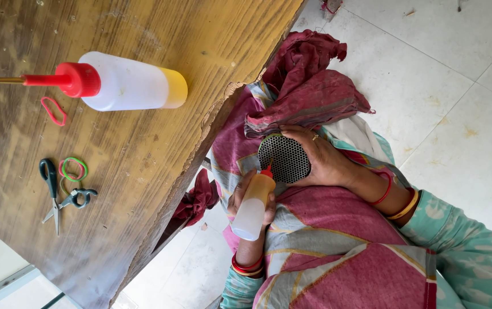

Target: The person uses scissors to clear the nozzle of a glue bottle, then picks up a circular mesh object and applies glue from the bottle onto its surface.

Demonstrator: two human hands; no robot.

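Hands [291, 177] around bottle [253, 206] and mesh disc [285, 157]

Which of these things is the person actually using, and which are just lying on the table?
In use:
- small squeeze bottle, held by the left hand
- round mesh disc, held by the right hand
- dark red cloth beside the disc

Lying about on the wooden table:
- big squeeze bottle
- scissors
- rubber bands

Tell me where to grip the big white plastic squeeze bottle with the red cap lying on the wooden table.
Grip the big white plastic squeeze bottle around its wide white middle, probably coming from above. It lies on its side on the wooden table, so both long flanks are free; the thin brass nozzle looks too slender to hold.
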